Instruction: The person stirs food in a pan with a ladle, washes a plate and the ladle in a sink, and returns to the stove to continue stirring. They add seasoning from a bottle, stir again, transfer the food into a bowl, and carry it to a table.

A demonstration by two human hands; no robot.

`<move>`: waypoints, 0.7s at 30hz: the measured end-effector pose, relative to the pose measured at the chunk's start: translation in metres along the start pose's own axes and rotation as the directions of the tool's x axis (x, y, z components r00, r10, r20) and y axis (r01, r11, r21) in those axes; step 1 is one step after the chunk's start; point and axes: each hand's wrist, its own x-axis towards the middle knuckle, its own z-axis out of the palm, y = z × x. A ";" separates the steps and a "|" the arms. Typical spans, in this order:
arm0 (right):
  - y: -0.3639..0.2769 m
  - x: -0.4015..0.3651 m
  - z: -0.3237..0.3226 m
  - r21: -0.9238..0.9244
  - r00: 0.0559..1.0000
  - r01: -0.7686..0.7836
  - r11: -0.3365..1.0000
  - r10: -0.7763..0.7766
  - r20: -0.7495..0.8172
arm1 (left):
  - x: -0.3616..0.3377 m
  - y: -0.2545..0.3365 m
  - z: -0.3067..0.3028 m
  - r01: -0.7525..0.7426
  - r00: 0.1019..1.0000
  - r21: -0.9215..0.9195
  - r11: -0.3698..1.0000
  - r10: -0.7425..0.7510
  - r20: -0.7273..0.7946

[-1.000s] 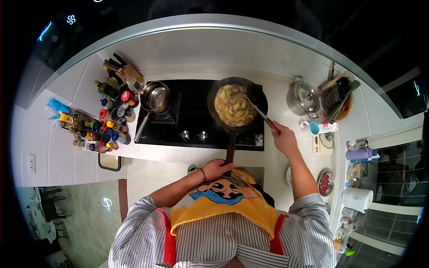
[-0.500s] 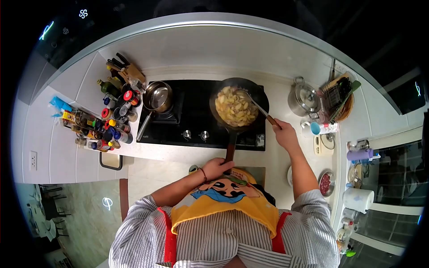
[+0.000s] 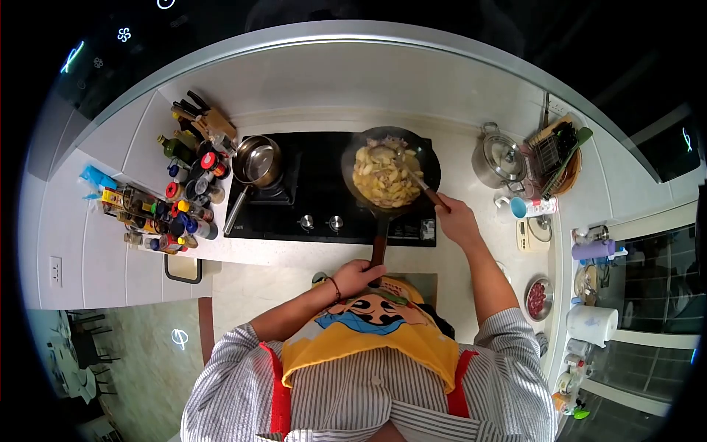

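- Pale wall behind the worktop
- White wall with seams and a socket, left of the worktop
- Mottled greenish floor and dark chairs, beyond its left end
- Dark, white-framed window panes, to its right

- The apron I see is yellow, with red straps and a cartoon print in blue and black.
- Under it, a shirt in grey and white stripes.
- Golden-yellow food against a dark wok with a brown handle.
- Glossy black stove, pale counter.
- Far left of the frame, a bright blue bag.
- Over on the right, a purple bottle and dark red pieces in a silvery bowl.
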 end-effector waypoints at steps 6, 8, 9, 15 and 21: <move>-0.013 -0.010 -0.028 -0.012 0.997 -0.038 0.999 0.039 0.066 | 0.010 -0.015 -0.002 -0.016 0.999 -0.036 0.999 0.017 0.040; -0.009 -0.008 -0.018 -0.022 0.998 -0.052 0.998 0.052 0.035 | 0.010 -0.014 -0.001 -0.007 0.999 -0.038 0.999 0.009 0.042; 0.001 -0.004 0.000 -0.014 1.000 -0.015 1.000 0.015 -0.013 | 0.010 -0.014 -0.001 0.001 0.999 -0.039 0.999 0.000 0.039; -0.008 -0.011 -0.029 -0.037 0.999 0.045 0.998 -0.045 0.000 | 0.006 -0.007 -0.002 -0.010 0.999 -0.055 0.998 0.012 0.042; 0.022 0.011 0.008 0.033 0.996 0.050 0.998 -0.048 -0.081 | 0.003 0.000 -0.001 0.013 0.999 -0.008 1.000 -0.012 0.033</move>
